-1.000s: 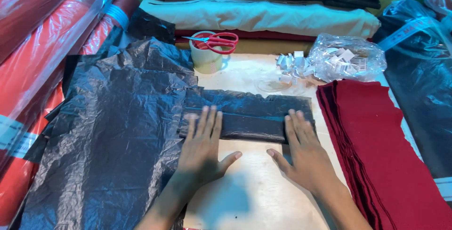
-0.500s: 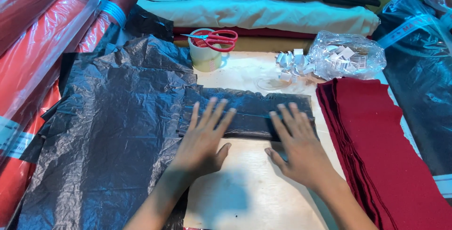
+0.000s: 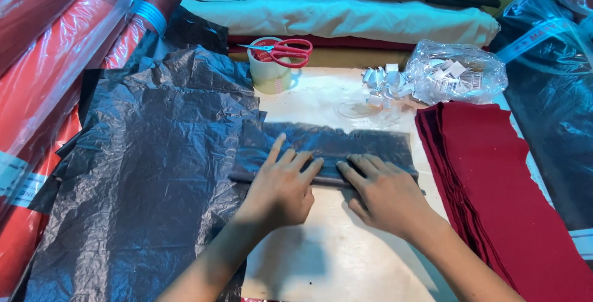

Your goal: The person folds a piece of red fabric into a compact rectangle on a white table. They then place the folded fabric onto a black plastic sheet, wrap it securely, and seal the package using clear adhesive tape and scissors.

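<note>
A folded package wrapped in dark plastic film (image 3: pixel 346 141) lies across the middle of the pale tabletop (image 3: pixel 333 259). My left hand (image 3: pixel 281 184) rests flat on its near left edge, fingers spread. My right hand (image 3: pixel 383 191) lies flat beside it on the near right edge, fingers pointing left toward the other hand. Both palms press the plastic down; neither grips anything.
A loose stack of dark plastic sheets (image 3: pixel 148 172) covers the left. Folded dark red cloth (image 3: pixel 500 203) lies right. Behind are a tape roll (image 3: pixel 269 70) with red scissors (image 3: pixel 287 50) on top, a clear bag of paper tags (image 3: pixel 457 73), and red fabric rolls (image 3: pixel 55 61).
Both hands have slid inward along the package's near edge, so their fingertips now nearly meet at its middle. The package has stayed put.
</note>
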